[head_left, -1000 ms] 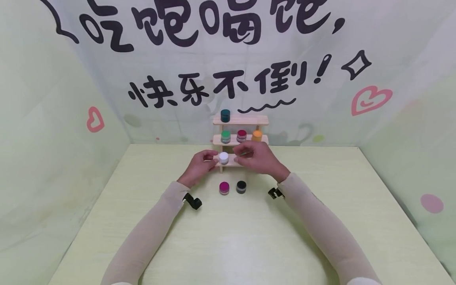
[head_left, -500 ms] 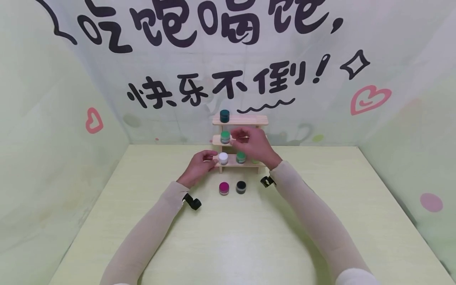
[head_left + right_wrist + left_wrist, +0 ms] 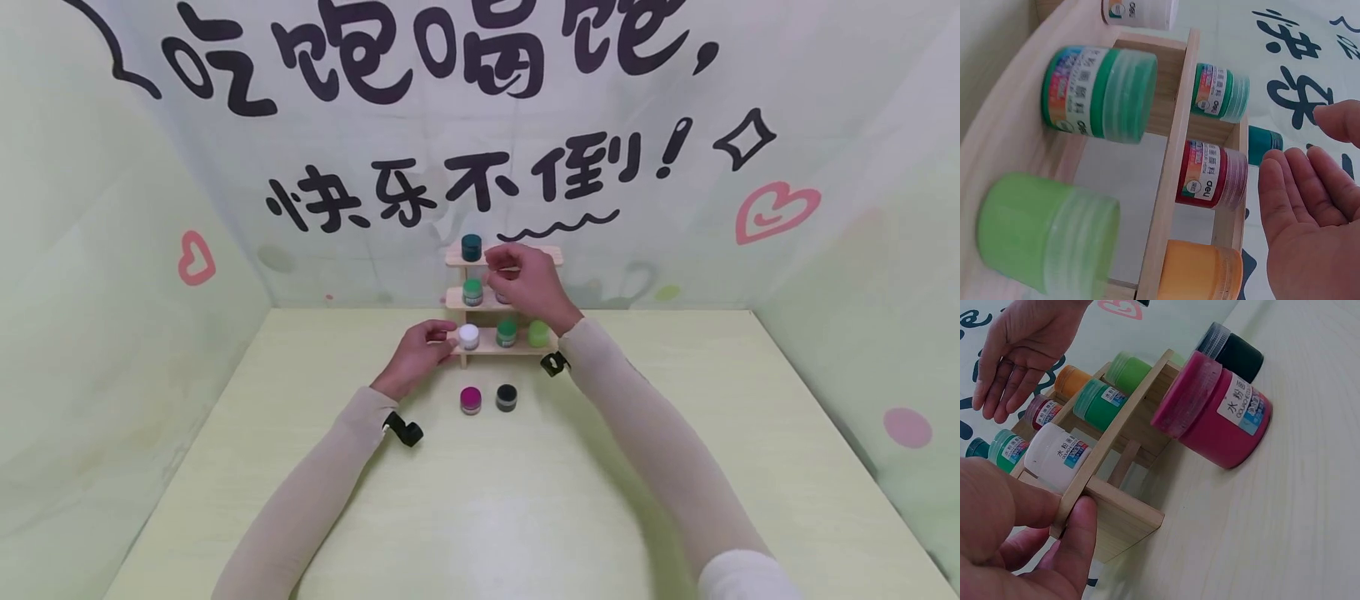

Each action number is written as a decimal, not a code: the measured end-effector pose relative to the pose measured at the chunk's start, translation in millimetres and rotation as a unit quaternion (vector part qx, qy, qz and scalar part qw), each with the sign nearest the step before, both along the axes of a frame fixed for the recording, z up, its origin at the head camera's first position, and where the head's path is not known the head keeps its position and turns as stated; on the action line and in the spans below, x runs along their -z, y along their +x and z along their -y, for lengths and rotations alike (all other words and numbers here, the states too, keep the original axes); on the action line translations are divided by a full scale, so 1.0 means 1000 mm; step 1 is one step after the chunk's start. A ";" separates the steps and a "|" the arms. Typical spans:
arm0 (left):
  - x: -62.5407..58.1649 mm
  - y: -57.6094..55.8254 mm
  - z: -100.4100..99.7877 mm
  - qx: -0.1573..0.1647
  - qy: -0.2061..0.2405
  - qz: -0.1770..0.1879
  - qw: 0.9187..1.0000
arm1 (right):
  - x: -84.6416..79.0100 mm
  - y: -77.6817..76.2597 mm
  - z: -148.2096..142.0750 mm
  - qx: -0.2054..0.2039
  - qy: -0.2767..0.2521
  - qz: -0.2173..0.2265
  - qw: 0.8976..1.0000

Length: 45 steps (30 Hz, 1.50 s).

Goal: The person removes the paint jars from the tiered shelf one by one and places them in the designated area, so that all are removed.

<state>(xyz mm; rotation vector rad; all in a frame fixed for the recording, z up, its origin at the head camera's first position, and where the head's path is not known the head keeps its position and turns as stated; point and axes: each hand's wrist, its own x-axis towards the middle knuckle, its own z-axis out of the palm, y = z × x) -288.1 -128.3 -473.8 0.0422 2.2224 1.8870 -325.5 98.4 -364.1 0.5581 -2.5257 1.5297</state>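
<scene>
The empty fingers of the right hand point(image 3: 531, 281), fairly wide, hover beside the teal jar point(image 3: 471, 247) at the upper left corner of the rack point(image 3: 555, 256): apparently a reach, calling next for narrowing. The left hand point(image 3: 420, 354) pinches the left end of the bottom tier point(image 3: 487, 340). The right hand has risen from the middle tier point(image 3: 453, 298).

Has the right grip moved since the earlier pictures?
Yes: in the head view, the right grip moved up and slightly left relative to the stand.
</scene>
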 end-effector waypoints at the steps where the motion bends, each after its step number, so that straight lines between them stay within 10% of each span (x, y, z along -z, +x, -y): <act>1: 0.000 0.000 0.000 0.000 0.001 -0.001 1.000 | -0.001 -0.002 0.000 0.003 -0.002 -0.002 1.000; 26: 0.004 0.000 0.000 0.003 0.003 -0.008 1.000 | -0.013 -0.049 0.023 0.021 0.038 0.039 0.998; 45: 0.003 -0.003 0.002 0.002 0.002 -0.006 1.000 | -0.014 -0.046 0.017 0.017 0.062 0.032 0.997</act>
